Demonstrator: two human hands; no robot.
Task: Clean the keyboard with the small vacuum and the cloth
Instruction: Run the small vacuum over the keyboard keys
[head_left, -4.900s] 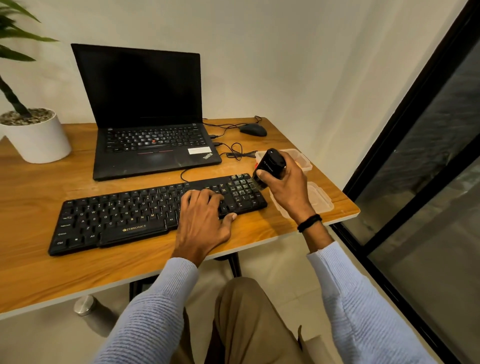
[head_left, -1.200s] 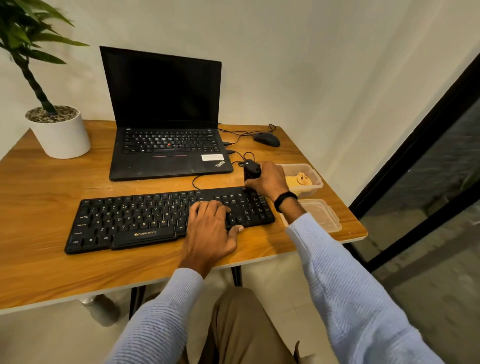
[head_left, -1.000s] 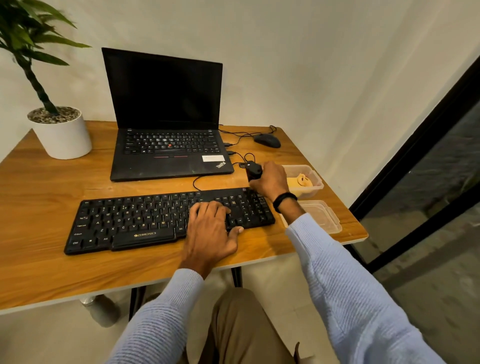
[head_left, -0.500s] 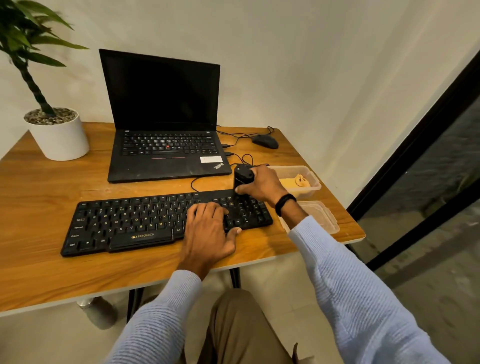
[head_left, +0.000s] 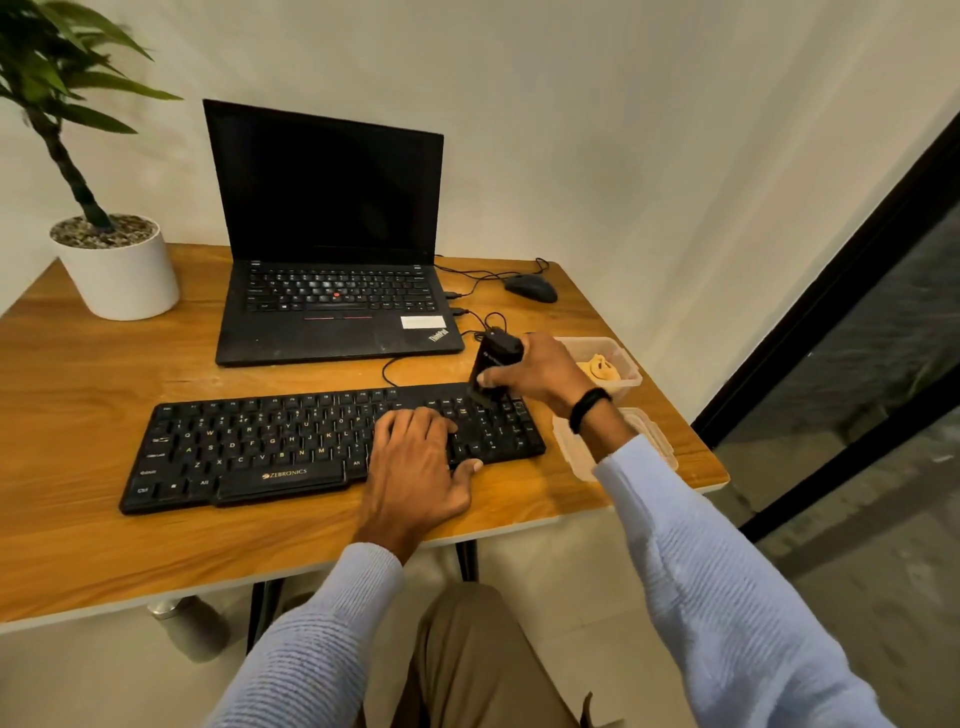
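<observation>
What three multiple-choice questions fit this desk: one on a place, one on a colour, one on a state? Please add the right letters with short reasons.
1. Where on the keyboard is the small vacuum? A. left end B. middle C. right end
2. What colour is the plant pot? A. black B. white C. red
3. How is the laptop? A. open, screen dark B. folded shut C. showing a bright picture
Answers: C, the right hand holds it on the right-hand keys; B, the pot is white; A, the lid stands up and the screen is black.
</observation>
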